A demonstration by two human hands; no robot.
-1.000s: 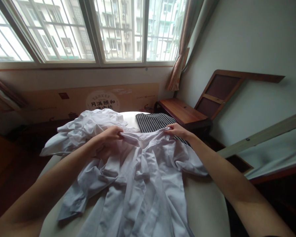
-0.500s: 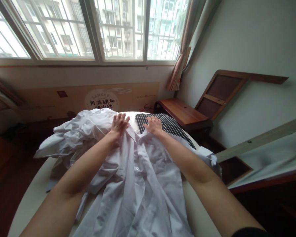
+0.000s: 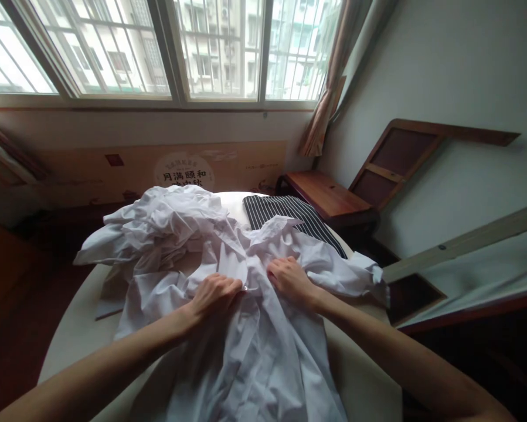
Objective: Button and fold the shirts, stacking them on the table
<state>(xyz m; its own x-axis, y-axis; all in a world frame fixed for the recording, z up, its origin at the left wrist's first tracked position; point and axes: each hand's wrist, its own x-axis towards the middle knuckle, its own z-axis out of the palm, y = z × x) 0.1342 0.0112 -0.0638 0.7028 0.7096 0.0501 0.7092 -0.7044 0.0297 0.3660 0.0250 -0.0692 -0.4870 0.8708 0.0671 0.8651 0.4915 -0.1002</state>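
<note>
A white button-up shirt [image 3: 285,351] lies spread over the round white table [image 3: 70,340], its collar at the far end and its lower part toward me. My left hand [image 3: 217,291] is closed on the shirt's front, just left of a small button. On the other side of the button strip, my right hand [image 3: 289,278] has its fingers curled into the fabric. Both fingertips are partly hidden by the hands and cloth. A sleeve [image 3: 351,272] stretches off to the right. Left of the collar sits a heap of crumpled white cloth [image 3: 162,220].
Black-and-white striped fabric [image 3: 289,212] lies flat at the table's far right. Beyond it stands a wooden bench [image 3: 329,193]. A wooden panel [image 3: 390,158] leans on the right wall. Barred windows [image 3: 219,53] and a printed board [image 3: 254,161] are at the back.
Both hands have moved from the collar area toward me, down the shirt front. Their fingers were spread on the cloth and are now closed on it. The collar has become rumpled.
</note>
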